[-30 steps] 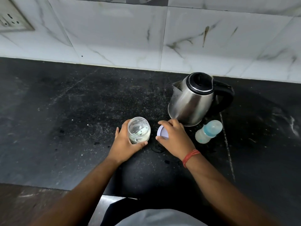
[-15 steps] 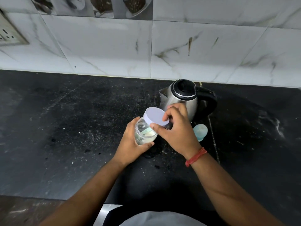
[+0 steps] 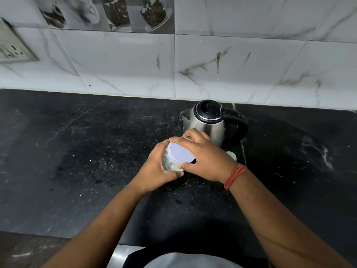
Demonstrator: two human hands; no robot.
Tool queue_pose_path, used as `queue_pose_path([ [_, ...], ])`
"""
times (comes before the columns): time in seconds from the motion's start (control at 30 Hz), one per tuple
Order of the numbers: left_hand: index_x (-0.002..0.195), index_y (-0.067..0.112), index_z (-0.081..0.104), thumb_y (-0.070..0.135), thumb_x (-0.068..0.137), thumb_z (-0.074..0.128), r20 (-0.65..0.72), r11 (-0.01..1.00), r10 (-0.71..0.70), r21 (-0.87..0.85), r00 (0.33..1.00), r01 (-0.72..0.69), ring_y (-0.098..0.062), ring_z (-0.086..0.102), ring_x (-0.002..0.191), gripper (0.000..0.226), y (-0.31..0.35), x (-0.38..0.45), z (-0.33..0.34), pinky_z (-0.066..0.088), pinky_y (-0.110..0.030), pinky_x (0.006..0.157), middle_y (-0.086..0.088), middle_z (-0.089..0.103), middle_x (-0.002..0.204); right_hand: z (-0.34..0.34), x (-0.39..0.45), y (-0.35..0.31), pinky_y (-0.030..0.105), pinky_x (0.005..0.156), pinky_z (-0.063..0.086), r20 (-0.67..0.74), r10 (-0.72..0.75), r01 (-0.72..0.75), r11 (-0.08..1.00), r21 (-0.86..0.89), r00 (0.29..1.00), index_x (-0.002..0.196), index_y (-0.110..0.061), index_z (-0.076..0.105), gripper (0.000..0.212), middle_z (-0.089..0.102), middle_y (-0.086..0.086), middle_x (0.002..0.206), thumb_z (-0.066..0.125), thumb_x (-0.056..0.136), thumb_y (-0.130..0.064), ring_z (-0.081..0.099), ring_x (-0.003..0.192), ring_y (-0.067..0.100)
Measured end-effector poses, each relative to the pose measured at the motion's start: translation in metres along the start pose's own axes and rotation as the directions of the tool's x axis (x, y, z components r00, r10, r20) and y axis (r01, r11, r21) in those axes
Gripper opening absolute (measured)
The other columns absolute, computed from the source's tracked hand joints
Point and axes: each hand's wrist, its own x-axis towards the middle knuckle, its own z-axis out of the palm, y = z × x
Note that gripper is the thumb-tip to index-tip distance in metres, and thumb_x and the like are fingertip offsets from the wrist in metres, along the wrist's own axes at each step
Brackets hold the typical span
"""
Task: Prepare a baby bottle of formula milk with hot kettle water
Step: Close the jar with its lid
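Note:
My left hand (image 3: 154, 169) grips a small clear jar (image 3: 167, 163) with white powder in it, lifted and tilted over the black counter (image 3: 77, 161). A pale lilac lid (image 3: 180, 153) sits on the jar's mouth, and my right hand (image 3: 204, 159) curls its fingers and thumb round the lid's rim. Just behind my hands stands a steel kettle (image 3: 210, 120) with a black lid and handle. The baby bottle (image 3: 231, 155) lies to the right, almost wholly hidden behind my right hand; only a pale edge shows.
A white marble-tiled wall (image 3: 193, 70) backs the counter, with a switch and socket plate (image 3: 11, 49) at far left. The counter's front edge runs low across the view, with a metal strip (image 3: 123, 254) below it.
My right hand picked the lid up off the counter and brought it onto the jar's mouth. My left hand lifted and tilted the jar. The bottle became hidden.

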Motion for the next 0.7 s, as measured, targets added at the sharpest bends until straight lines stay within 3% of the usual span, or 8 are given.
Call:
queue_pose_path([
  [0.1, 0.143, 0.050, 0.036, 0.040, 0.065, 0.089, 0.039, 1.000, 0.000, 0.014, 0.999, -0.001, -0.014, 0.047, 0.135, 0.095, 0.003, 0.001, -0.006, 0.044, -0.049, 0.113, 0.011, 0.049, 0.139, -0.010, 0.003, 0.005, 0.029, 0.104, 0.040, 0.058, -0.005, 0.006, 1.000, -0.012, 0.998, 0.149, -0.045, 0.038, 0.079, 0.040, -0.008, 0.129, 0.077, 0.081, -0.040, 0.040, 0.122, 0.015],
  [0.27, 0.144, 0.046, 0.036, 0.042, 0.064, 0.087, -0.006, 0.998, 0.039, 0.058, 0.999, -0.038, -0.014, 0.045, 0.134, 0.095, 0.004, -0.002, -0.004, 0.045, -0.048, 0.112, 0.020, 0.045, 0.138, -0.009, 0.003, 0.001, 0.035, 0.101, 0.045, 0.070, 0.064, -0.061, 0.997, -0.052, 0.995, 0.151, -0.040, 0.034, 0.081, 0.042, -0.003, 0.124, 0.074, 0.082, -0.055, 0.047, 0.122, 0.021],
  [0.43, 0.146, 0.037, 0.037, 0.044, 0.063, 0.082, -0.109, 0.996, 0.047, 0.079, 0.993, -0.038, -0.012, 0.040, 0.135, 0.095, 0.011, -0.004, 0.003, 0.038, -0.031, 0.113, 0.020, 0.042, 0.137, -0.006, 0.005, -0.013, 0.035, 0.090, 0.046, -0.013, 0.248, -0.248, 0.967, -0.053, 0.969, 0.149, -0.033, 0.033, 0.082, 0.047, 0.006, 0.136, 0.062, 0.082, -0.072, 0.056, 0.121, 0.030],
  [0.53, 0.147, 0.040, 0.035, 0.042, 0.064, 0.085, -0.127, 0.995, 0.051, 0.096, 0.991, -0.039, -0.013, 0.041, 0.133, 0.097, 0.014, -0.003, 0.004, 0.035, -0.020, 0.106, 0.019, 0.042, 0.136, -0.005, 0.007, -0.023, 0.036, 0.080, 0.044, -0.057, 0.288, -0.292, 0.949, -0.117, 0.956, 0.143, -0.024, 0.039, 0.080, 0.054, 0.011, 0.129, 0.049, 0.085, -0.078, 0.060, 0.114, 0.033],
  [0.6, 0.147, 0.039, 0.037, 0.042, 0.064, 0.088, -0.113, 0.995, 0.052, 0.096, 0.992, -0.042, -0.012, 0.043, 0.133, 0.098, 0.014, -0.002, 0.003, 0.038, -0.022, 0.105, 0.019, 0.043, 0.136, -0.004, 0.009, -0.023, 0.036, 0.074, 0.042, -0.047, 0.290, -0.294, 0.942, -0.165, 0.956, 0.136, -0.021, 0.042, 0.079, 0.059, 0.013, 0.123, 0.041, 0.085, -0.081, 0.063, 0.109, 0.035],
  [0.7, 0.144, 0.041, 0.039, 0.039, 0.064, 0.090, 0.003, 0.999, -0.009, -0.045, 1.000, 0.010, -0.009, 0.054, 0.129, 0.094, 0.015, -0.002, -0.003, 0.049, -0.033, 0.107, 0.012, 0.050, 0.138, -0.017, 0.012, -0.014, 0.039, 0.090, 0.049, 0.103, 0.222, -0.207, 0.968, -0.140, 0.969, 0.142, -0.023, 0.038, 0.082, 0.052, 0.010, 0.141, 0.040, 0.084, -0.081, 0.058, 0.123, 0.031],
])
